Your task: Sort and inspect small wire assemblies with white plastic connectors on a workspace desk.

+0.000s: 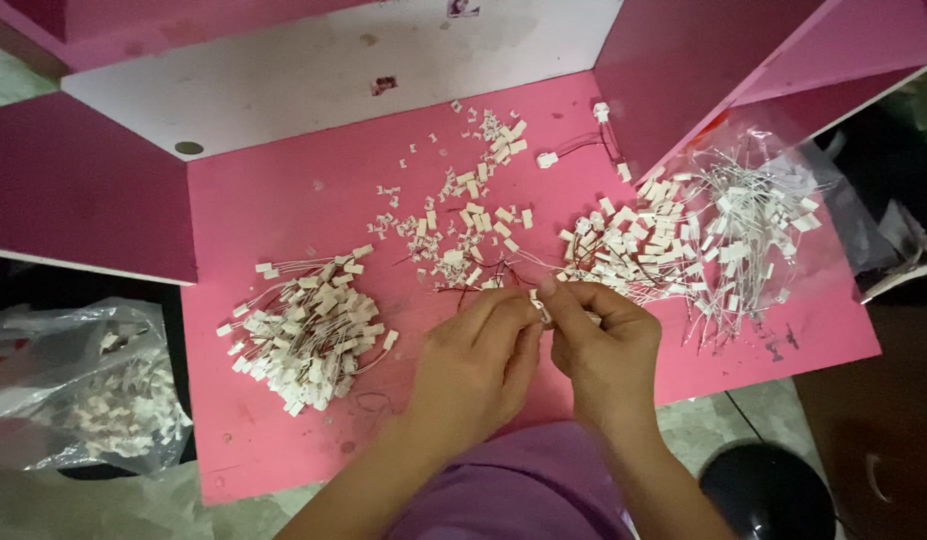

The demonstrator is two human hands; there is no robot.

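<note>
We look down at a pink table (274, 200) with both of our hands held close together above its near edge. Our left hand (476, 362) is curled, its thumb and first fingers pinched on a small white connector (540, 306) that sits just between the two hands. Our right hand (606, 345) is also curled, and its fingertips (550, 287) meet the same connector from the other side, so both hands grasp this one small piece. We cannot tell if a wire hangs from it, because the fingers cover most of it.

Well to the left of our left hand lies a pile of white connectors with thin wires (309, 335), resting on the table. Just beyond our fingertips, farther from us, many loose small white pieces (464, 215) are scattered, with a few dark red wires (469, 280) among them. Beyond and to the right of our right hand there is another heap of white connectors (639, 235), and next to it, still farther right, a clear plastic bag (774, 215) lies open with more wired connectors on it.

Far to the left of our left hand, off the table, a second clear plastic bag (79, 385) holds similar white parts. Below our wrists we see a purple garment (524, 490). Near our right forearm, low on the floor, there is a round black object (769, 490).
</note>
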